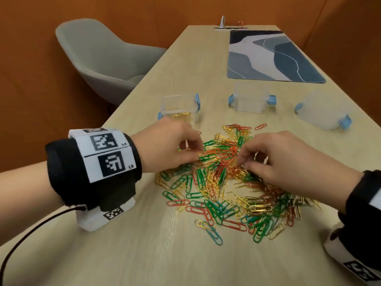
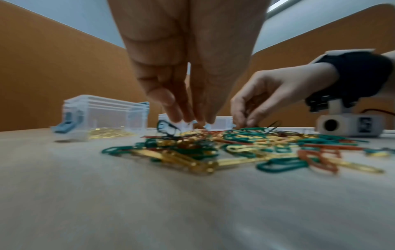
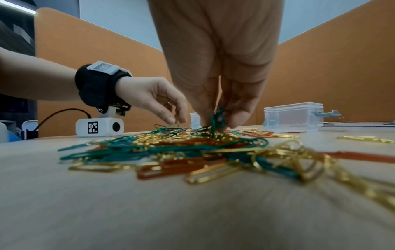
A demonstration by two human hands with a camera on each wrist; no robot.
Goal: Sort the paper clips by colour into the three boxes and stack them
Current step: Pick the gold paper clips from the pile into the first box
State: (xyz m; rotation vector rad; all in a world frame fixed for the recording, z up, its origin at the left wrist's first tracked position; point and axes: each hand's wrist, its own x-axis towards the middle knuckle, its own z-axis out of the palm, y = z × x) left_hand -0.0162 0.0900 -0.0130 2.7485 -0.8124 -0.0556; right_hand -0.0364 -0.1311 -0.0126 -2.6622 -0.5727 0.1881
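A loose pile of green, gold and red paper clips (image 1: 226,182) is spread across the wooden table. Behind it stand three clear boxes with blue latches. The left box (image 1: 179,108) has gold clips in it; the middle box (image 1: 250,99) and the right box (image 1: 323,110) look empty. My right hand (image 3: 218,121) pinches a small bunch of green clips (image 3: 217,115) just above the middle of the pile. My left hand (image 1: 194,151) hovers over the pile's far left part with curled fingers pointing down. Whether a clip sits between its fingertips (image 3: 172,119) is unclear.
A patterned blue-grey desk mat (image 1: 272,56) lies at the far right of the table. Beyond the table's left edge stands a grey chair (image 1: 107,58). One red clip (image 1: 260,126) lies apart between the pile and the boxes. Orange partitions enclose the table.
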